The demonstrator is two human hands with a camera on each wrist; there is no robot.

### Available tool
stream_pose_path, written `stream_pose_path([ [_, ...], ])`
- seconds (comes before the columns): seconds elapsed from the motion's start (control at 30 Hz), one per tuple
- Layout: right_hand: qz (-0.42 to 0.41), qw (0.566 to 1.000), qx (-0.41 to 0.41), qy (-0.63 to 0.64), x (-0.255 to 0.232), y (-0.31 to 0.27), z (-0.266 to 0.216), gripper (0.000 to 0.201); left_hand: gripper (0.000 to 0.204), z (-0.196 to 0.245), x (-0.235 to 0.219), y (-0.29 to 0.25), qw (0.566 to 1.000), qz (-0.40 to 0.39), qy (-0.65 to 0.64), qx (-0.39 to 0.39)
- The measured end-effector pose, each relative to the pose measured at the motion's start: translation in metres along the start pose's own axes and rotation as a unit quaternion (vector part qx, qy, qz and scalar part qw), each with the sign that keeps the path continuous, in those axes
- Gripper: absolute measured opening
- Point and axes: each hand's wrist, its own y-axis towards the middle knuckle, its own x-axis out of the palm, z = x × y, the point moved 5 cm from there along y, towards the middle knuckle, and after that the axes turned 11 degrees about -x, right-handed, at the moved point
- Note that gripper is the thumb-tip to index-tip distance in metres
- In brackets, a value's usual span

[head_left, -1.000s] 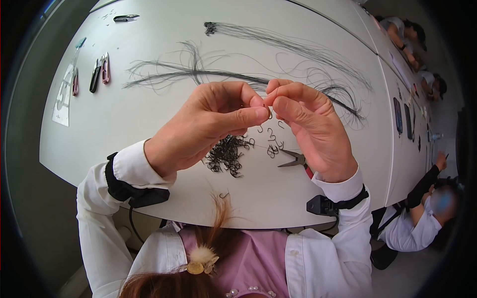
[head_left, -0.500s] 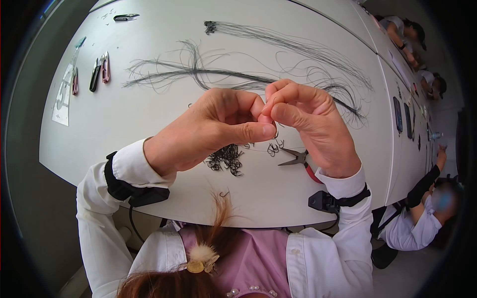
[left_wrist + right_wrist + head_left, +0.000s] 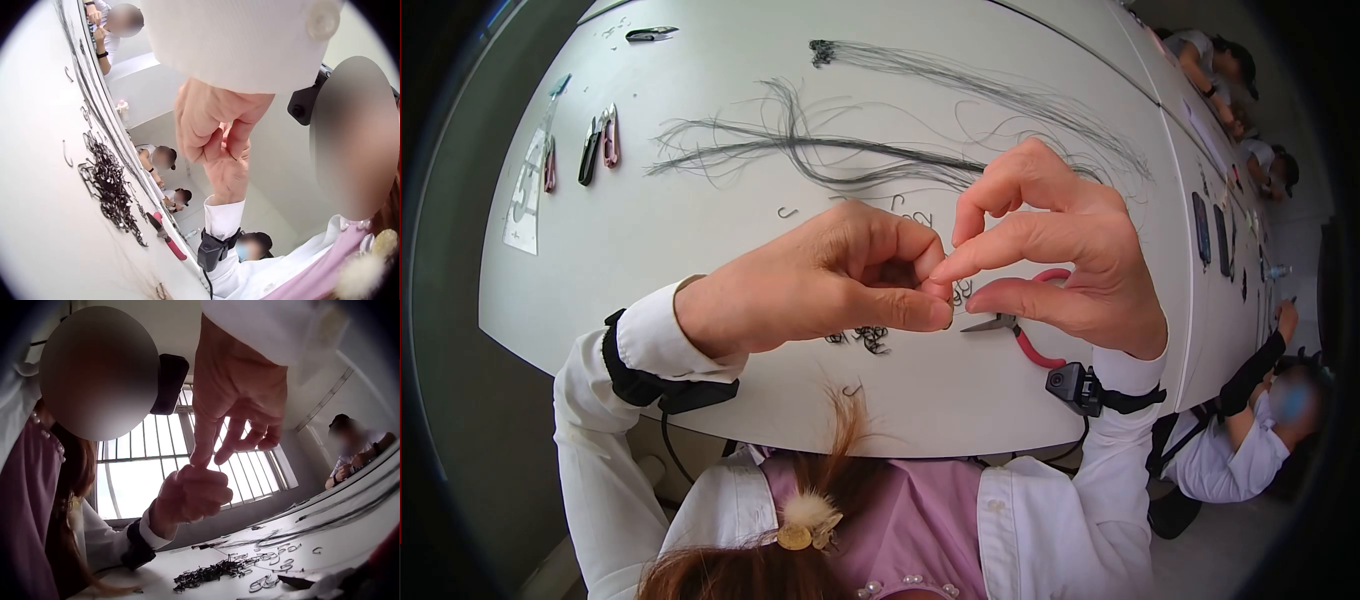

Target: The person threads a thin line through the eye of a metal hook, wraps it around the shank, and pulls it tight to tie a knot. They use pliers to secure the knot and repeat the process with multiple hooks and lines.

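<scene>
Bare left hand (image 3: 810,280) pinches a tiny dark sliver (image 3: 234,157). Bare right hand (image 3: 1070,260) open, index touching left fingers; red-handled metal pliers (image 3: 1032,345) near right.

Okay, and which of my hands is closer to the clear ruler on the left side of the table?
Your left hand. It's raised over the table, to the right of the ruler; your right hand is farther right, past the left one.
</scene>
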Motion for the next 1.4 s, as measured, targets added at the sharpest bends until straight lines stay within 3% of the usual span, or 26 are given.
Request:
stream_pose_path([
  [0.17,0.033,0.987,-0.092,-0.126,0.005,0.001,-0.008,0.025,0.016,0.002,0.0,0.0,1.0,0.0,0.008,0.013],
  [0.4,0.064,0.955,-0.091,-0.274,0.0,0.004,-0.015,0.024,0.009,0.002,-0.006,0.001,0.996,0.035,-0.073,0.031],
  [0.47,0.116,0.934,-0.09,-0.326,-0.006,0.002,-0.015,0.024,0.009,0.005,-0.01,0.002,0.984,0.042,-0.146,0.091],
  [0.57,0.15,0.914,-0.107,-0.361,-0.011,0.002,-0.019,0.024,0.012,0.008,-0.009,0.001,0.983,0.048,-0.143,0.108],
  [0.73,0.153,0.917,-0.118,-0.348,-0.007,0.002,-0.02,0.025,0.017,0.013,-0.008,-0.002,0.98,0.023,-0.161,0.112],
  [1.13,0.137,0.922,-0.112,-0.343,0.003,0.002,-0.021,0.026,0.013,0.012,-0.015,-0.007,0.982,0.102,-0.125,0.104],
  [1.2,0.144,0.924,-0.111,-0.338,0.002,0.002,-0.019,0.026,0.012,0.013,-0.016,-0.006,0.974,0.128,-0.122,0.144],
  [1.4,0.15,0.927,-0.105,-0.327,-0.001,0.0,-0.02,0.026,0.011,0.014,-0.017,-0.008,0.973,0.133,-0.109,0.154],
])
